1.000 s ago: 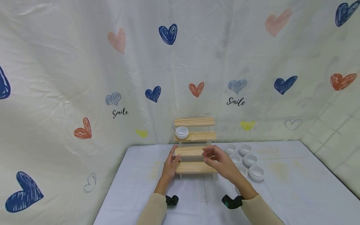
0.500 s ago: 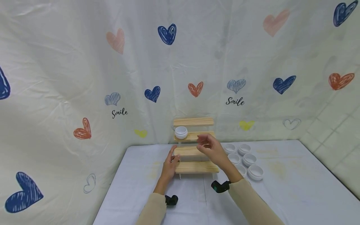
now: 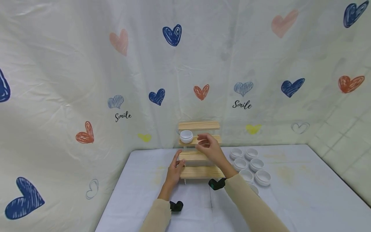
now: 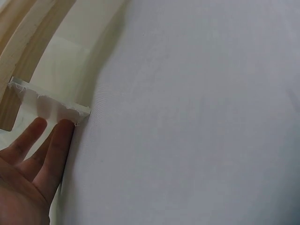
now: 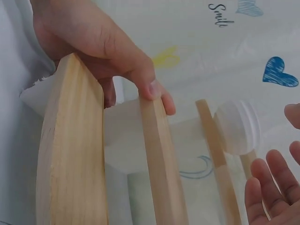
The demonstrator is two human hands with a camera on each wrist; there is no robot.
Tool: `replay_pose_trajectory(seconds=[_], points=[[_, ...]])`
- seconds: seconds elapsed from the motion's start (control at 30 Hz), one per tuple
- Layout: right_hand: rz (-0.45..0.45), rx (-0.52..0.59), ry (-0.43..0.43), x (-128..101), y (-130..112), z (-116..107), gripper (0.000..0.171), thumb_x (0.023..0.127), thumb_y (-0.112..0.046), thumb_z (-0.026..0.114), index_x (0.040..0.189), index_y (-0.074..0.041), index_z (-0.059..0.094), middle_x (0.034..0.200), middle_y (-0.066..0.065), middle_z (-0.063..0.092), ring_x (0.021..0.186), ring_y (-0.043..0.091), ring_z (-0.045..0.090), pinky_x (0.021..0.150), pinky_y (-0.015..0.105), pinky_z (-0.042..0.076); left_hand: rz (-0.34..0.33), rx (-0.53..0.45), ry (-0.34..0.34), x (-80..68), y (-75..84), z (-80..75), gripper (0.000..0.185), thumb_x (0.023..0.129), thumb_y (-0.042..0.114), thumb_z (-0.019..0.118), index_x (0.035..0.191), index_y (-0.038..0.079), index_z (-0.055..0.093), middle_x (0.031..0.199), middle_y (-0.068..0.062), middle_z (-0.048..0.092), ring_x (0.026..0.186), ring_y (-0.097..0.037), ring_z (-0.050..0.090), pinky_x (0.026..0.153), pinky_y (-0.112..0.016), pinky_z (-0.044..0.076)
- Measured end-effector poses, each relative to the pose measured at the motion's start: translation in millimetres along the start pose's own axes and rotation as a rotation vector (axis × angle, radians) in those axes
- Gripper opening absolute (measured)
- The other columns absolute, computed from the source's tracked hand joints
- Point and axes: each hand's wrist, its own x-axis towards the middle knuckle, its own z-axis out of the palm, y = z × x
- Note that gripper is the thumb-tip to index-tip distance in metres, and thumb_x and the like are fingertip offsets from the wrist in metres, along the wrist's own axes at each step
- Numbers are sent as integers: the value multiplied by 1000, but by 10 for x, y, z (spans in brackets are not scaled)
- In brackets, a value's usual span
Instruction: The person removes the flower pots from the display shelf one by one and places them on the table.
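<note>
A stepped wooden rack point(image 3: 200, 172) with several slats and pale translucent side panels stands on the table. My left hand point(image 3: 174, 170) grips its left side. In the right wrist view, this left hand point(image 5: 108, 42) has its digits at the lower slats' ends; in the left wrist view, its fingertips point(image 4: 65, 126) touch the side panel point(image 4: 51, 103). A small white bowl point(image 3: 186, 137) sits at the left end of the second slat from the top. Just right of it hovers my right hand point(image 3: 213, 151), fingers loosely bent and holding nothing.
Several more white bowls point(image 3: 263, 177) are grouped on the white-covered table point(image 3: 290, 199) to the right of the rack, beside my right forearm. A white curtain with printed hearts point(image 3: 156, 96) hangs close behind the rack. Black cameras point(image 3: 216, 184) sit on both wrists.
My right hand has moved left and upward across the rack, from its right side to beside the bowl on the upper slat. The left hand and the bowl have stayed in place.
</note>
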Motion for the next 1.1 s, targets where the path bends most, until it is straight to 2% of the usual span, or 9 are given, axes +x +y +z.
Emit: replay_pose_trajectory(seconds=[0.17, 0.4, 0.73, 0.87, 1.0, 1.07, 1.1], points=[[12, -7, 6, 100, 14, 52, 49, 94, -8, 72, 140, -3, 55, 133, 25, 60, 115, 38, 61, 103, 51, 49, 27, 3, -4, 2, -7, 6, 53, 102, 54, 54, 152, 51, 37, 123, -14, 71, 107, -20, 64, 89, -37, 48], [-22, 7, 35, 226, 108, 116, 56, 91, -4, 76, 141, 2, 53, 130, 23, 61, 118, 40, 60, 104, 54, 49, 48, -8, -12, 4, -13, 21, 59, 104, 49, 54, 158, 35, 36, 122, -19, 71, 105, -18, 64, 86, -36, 49], [-3, 38, 34, 338, 160, 216, 56, 90, -7, 77, 141, -1, 54, 134, 25, 60, 120, 45, 59, 107, 58, 47, 39, -6, -11, -20, -10, 3, 56, 104, 50, 53, 157, 40, 36, 124, -17, 71, 111, -26, 65, 86, -35, 48], [12, 37, 11, 363, 91, 234, 61, 91, -7, 76, 145, 2, 49, 139, 29, 56, 123, 49, 57, 107, 59, 45, 24, -13, -46, -58, 122, -59, 59, 105, 45, 54, 159, 33, 34, 125, -20, 70, 111, -25, 64, 86, -35, 48], [37, 1, -5, 386, 98, 248, 64, 91, -11, 78, 146, -1, 48, 140, 26, 56, 121, 44, 59, 105, 55, 48, 27, -4, -26, -61, 116, -43, 58, 104, 49, 54, 158, 37, 36, 123, -16, 71, 109, -22, 64, 88, -37, 49], [42, -25, -2, 391, 103, 261, 63, 91, -14, 78, 146, -4, 49, 139, 22, 57, 118, 40, 61, 103, 50, 50, 32, -2, -3, -20, 13, -5, 58, 102, 55, 54, 156, 42, 37, 121, -12, 72, 108, -21, 64, 88, -36, 48], [48, -34, 3, 414, 155, 275, 63, 90, -15, 79, 145, -7, 50, 138, 20, 58, 117, 37, 61, 102, 49, 50, 29, -5, -4, -17, 14, -7, 58, 102, 53, 54, 156, 42, 37, 121, -13, 72, 108, -22, 64, 88, -37, 48]])
